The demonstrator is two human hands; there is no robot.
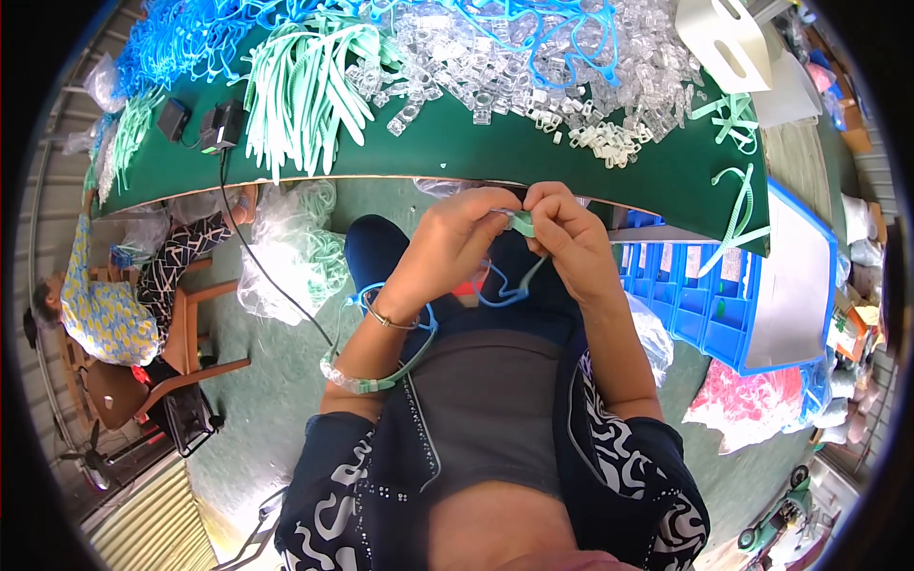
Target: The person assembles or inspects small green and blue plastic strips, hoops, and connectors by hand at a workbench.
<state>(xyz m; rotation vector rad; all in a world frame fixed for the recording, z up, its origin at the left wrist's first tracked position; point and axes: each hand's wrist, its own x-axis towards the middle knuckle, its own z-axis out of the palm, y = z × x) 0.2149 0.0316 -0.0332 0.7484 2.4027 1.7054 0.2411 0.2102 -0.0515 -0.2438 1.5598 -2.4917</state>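
Observation:
Just in front of the table edge, my left hand (455, 235) and my right hand (574, 238) meet with fingertips pinched together. Between them is a mint-green rubber strap (521, 223), gripped from both sides; a small part at the left fingertips is mostly hidden. Below the hands hangs a thin blue goggle-shaped frame (505, 297), joined to the strap near my right hand. Around my left forearm loops another mint-green strap (367, 384) with a clear buckle and a blue frame (426, 324). A bracelet (386, 316) circles my left wrist.
The green table (409, 152) bears mint-green straps (309, 90), blue frames (181, 48), clear buckles (481, 100) and small white pieces (614, 143). A black cable (249, 243) hangs off it. At right stands a blue crate (681, 285); at left, a seated person (109, 314).

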